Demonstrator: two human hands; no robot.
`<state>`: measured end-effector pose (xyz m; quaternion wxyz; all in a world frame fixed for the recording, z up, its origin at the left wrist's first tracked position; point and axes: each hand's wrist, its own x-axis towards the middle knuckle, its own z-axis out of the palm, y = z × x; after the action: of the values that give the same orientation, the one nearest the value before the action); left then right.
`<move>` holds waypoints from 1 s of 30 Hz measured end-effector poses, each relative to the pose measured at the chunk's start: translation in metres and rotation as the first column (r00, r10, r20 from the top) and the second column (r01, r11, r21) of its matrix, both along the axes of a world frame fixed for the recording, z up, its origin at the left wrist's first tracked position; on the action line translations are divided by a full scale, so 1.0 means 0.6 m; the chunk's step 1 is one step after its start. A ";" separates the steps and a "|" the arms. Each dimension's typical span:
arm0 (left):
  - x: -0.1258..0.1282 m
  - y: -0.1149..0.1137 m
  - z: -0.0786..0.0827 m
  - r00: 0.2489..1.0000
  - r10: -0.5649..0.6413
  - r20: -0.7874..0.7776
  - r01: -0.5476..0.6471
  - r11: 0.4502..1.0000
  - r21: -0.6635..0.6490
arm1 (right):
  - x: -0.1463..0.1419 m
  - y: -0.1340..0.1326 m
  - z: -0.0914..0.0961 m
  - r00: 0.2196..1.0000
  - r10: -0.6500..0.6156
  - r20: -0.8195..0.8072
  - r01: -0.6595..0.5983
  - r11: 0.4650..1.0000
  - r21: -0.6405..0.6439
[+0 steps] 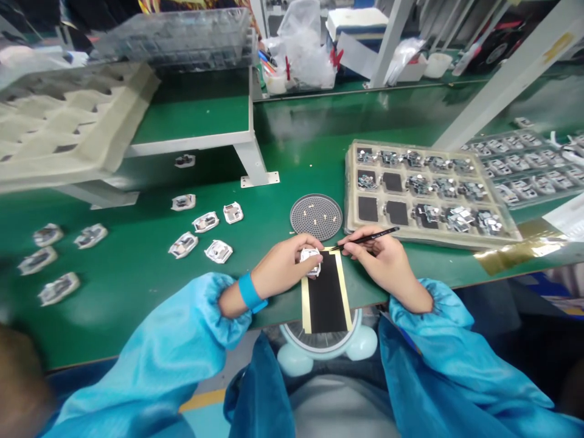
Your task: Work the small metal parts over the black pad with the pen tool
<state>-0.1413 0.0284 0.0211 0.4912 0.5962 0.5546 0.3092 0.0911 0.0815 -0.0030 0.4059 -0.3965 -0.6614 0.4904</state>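
Between the thumb and fingers of my left hand (294,261) is a small white device housing (311,261), with pale parts inside it. My right hand (381,255) grips slim black tweezers (371,236), their tips pointing left towards the housing. Whether the tips hold anything is too small to tell. Below both hands, a black pad (326,298) edged with yellow tape reaches past the table's front edge. Just beyond the hands lies a round grey perforated dish (316,213) bearing several tiny pale pieces.
Several similar white housings (219,250) lie scattered on the green table to the left. At the right stands a compartment tray (433,234) of small electronic parts, with clear trays (524,161) of housings behind it. A raised shelf (196,143) carries a moulded tray (123,131).
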 end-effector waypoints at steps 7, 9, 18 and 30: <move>-0.004 -0.007 0.006 1.000 -0.028 -0.001 0.028 0.999 -0.024 | -0.002 -0.001 0.010 1.000 0.004 0.010 -0.004 1.000 -0.007; -0.003 -0.009 0.002 1.000 -0.017 0.002 0.017 1.000 -0.014 | -0.002 -0.005 0.014 0.998 0.016 -0.055 -0.017 1.000 -0.016; -0.003 -0.008 0.019 0.957 0.096 0.273 -0.076 0.994 -0.083 | -0.011 -0.019 0.037 0.948 0.009 -0.317 0.017 0.997 0.079; 0.014 -0.009 0.020 0.941 0.151 0.302 -0.086 0.973 -0.216 | -0.003 -0.029 0.018 0.959 -0.044 -0.279 0.114 0.963 0.244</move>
<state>-0.1332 0.0229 0.0330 0.6116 0.4520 0.5318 0.3727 0.0895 0.0642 0.0080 0.5599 -0.2960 -0.6412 0.4333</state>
